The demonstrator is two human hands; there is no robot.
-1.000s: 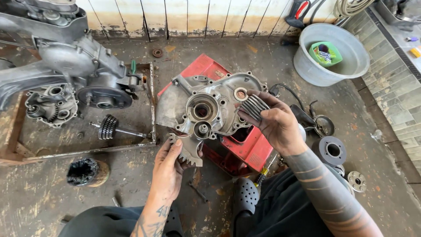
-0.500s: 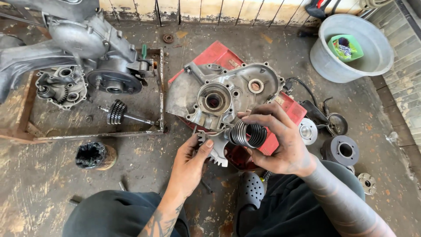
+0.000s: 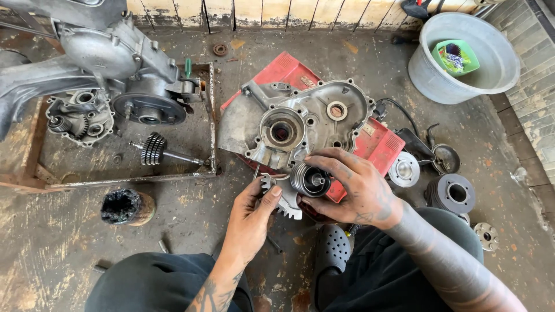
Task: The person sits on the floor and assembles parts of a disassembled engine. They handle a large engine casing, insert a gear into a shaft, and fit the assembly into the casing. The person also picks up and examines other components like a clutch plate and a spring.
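My right hand: my right hand [image 3: 361, 193] is curled around a round, ribbed grey metal gear cluster [image 3: 309, 180]. My fingers wrap the top and side of it, so it is held tight.

My left hand: my left hand [image 3: 251, 219] is mostly closed. Its thumb and fingers pinch a flat silver toothed gear [image 3: 284, 199] that sits just under and beside the ribbed part.

Where the parts are: both parts are at the near edge of the big grey metal engine case [image 3: 295, 124], which lies on a red metal box [image 3: 370, 144] on the dirty concrete floor [image 3: 69, 248].

Step in hand: I think I am fitting the ribbed part and the toothed gear together, right by the case.

Next move: it looks like the two parts need to line up straight, teeth and hole matched, with a gentle push and no tilt.

Other things: a small gear on a thin shaft [image 3: 159, 150] lies in the rusty metal frame [image 3: 211, 115] at the left. A grey plastic tub [image 3: 468, 58] stands at the far right corner of the floor.
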